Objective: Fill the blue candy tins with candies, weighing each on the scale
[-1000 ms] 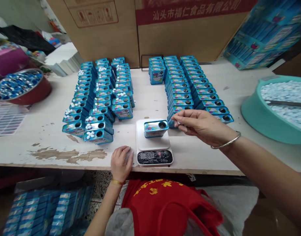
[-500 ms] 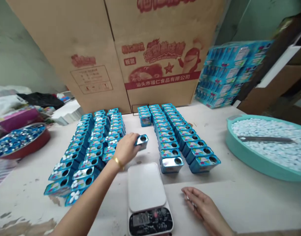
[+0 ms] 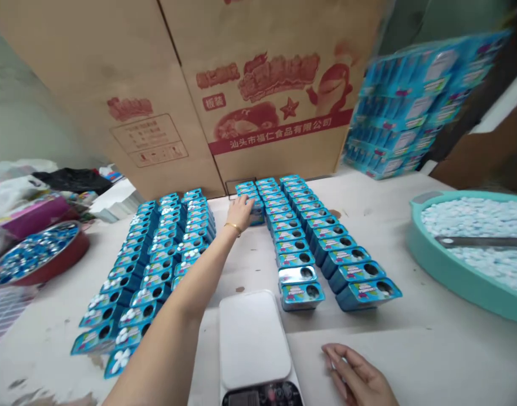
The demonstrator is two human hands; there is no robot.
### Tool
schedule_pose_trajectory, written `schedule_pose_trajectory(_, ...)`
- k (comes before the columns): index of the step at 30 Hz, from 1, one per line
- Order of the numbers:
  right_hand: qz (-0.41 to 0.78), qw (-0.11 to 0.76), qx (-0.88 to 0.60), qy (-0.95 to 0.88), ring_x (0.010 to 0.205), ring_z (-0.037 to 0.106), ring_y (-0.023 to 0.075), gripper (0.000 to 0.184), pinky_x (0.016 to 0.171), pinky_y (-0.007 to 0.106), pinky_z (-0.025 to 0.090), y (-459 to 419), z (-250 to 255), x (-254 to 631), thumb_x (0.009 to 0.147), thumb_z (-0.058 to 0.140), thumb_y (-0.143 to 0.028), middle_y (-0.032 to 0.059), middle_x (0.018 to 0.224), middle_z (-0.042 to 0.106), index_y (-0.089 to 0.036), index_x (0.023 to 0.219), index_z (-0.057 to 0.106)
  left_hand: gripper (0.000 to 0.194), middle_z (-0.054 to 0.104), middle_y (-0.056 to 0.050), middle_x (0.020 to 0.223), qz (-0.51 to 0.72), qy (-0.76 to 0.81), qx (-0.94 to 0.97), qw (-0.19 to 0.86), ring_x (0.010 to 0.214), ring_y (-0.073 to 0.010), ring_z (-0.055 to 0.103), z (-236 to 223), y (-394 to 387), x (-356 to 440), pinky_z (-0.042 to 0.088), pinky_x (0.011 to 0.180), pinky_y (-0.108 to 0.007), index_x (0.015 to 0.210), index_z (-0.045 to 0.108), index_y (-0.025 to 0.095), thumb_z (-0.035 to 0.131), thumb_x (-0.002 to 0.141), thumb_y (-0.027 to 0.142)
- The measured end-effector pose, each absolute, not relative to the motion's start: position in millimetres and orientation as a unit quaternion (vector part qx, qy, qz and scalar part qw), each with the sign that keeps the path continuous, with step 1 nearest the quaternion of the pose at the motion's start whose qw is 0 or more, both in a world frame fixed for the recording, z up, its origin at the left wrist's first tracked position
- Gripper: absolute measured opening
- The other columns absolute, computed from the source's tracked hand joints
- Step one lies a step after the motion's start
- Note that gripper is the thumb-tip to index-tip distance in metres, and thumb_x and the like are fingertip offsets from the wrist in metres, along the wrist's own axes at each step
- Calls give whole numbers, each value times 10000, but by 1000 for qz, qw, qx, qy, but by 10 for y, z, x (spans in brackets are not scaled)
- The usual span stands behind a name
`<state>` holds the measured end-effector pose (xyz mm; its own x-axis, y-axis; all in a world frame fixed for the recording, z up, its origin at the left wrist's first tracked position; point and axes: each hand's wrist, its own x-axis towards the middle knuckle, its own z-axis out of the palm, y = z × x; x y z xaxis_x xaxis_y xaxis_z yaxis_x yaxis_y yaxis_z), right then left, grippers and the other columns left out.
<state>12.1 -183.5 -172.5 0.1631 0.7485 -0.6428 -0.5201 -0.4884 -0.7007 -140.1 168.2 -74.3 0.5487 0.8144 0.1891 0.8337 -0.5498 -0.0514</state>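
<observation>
Well beyond the digital scale (image 3: pixel 253 338), the left hand (image 3: pixel 240 213) cups a blue tin (image 3: pixel 257 217); beside the scale, the right hand (image 3: pixel 354 375) lies half-curled, its hold unclear

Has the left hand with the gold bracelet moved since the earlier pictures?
Yes. The left hand moved forward, away from the kitchen scale, to the far end of the blue tin rows.

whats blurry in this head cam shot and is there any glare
In the head view, the stacked blue cartons at upper right are smeared by motion blur; the silver-topped tin shows bright glare; the wide lens warps the table's edges.
</observation>
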Motion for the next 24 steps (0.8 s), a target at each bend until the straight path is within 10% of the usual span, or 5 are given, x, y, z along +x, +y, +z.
schedule_pose_trajectory(10,622,502,-594,-91,484,478,77,374,448,150,455,-1920,-1666,126,507,832,-454,-7,648,638,-227,791,744,236,568,-75,1067,-26,-468,-878,102,980,-249,512,-243,48,-2857,370,833,-395,890,578,205,566,831,433)
schedule_pose_trajectory(19,616,525,-579,-96,633,573,102,388,551,149,505,-1935,-1564,178,450,872,-387,8,700,640,-191,750,722,138,584,-82,1091,10,-438,-886,153,999,-256,527,-331,-509,-2825,394,815,-411,800,603,205,522,871,290)
schedule_pose_trajectory(24,631,546,-528,-158,491,445,67,360,339,157,305,-1947,-1526,260,555,825,-404,16,696,603,-168,793,693,183,607,-61,912,33,-374,-925,59,820,-196,583,-34,-826,-2375,420,689,-308,877,555,181,490,887,351)
